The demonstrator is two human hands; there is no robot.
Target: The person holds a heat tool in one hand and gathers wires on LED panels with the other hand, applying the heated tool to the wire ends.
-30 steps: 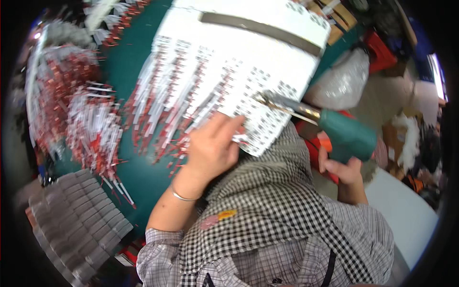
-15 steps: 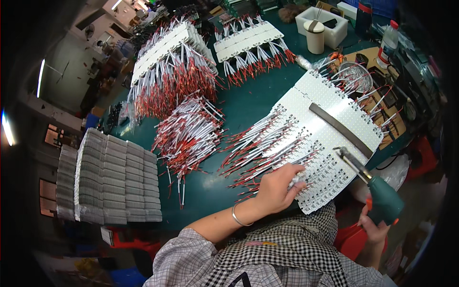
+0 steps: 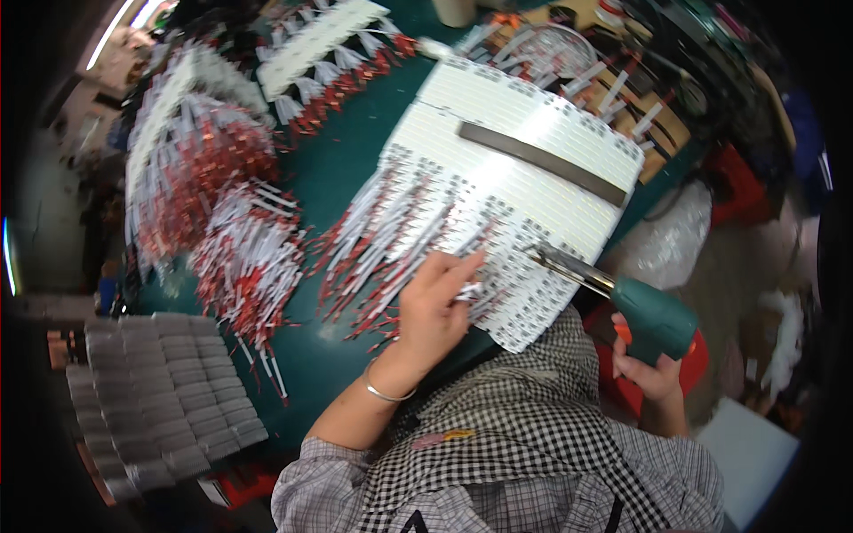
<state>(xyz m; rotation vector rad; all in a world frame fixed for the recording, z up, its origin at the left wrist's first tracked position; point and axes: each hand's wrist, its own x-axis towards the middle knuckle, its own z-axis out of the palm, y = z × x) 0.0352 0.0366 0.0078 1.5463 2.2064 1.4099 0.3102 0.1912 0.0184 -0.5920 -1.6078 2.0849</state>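
Observation:
My right hand [image 3: 653, 373] grips a green soldering gun [image 3: 656, 320] with an orange trigger. Its metal barrel points left, and the tip is over the lower part of a white panel of small circuit boards [image 3: 520, 306]. White ends of short wires [image 3: 471, 290] show between the closed fingers of my left hand [image 3: 433, 306], which is over the panel's lower left edge. Rows of white wires with red ends [image 3: 382, 222] lie across the panel's left side. A dark flat bar [image 3: 542, 163] rests across the panel's upper part.
Left of the panel is a heap of loose red-and-white wires [image 3: 253, 258]. Wired boards [image 3: 169, 115] are stacked behind it, with another wired strip [image 3: 324, 44] alongside. Stacked grey-white boards [image 3: 164, 391] stand at the left. A wire coil [image 3: 555, 51] and tools lie beyond the panel.
The whole view has swung, so the table and its things appear further left. My left hand remains by the panel's lower left edge; the soldering gun's tip stays over the board rows.

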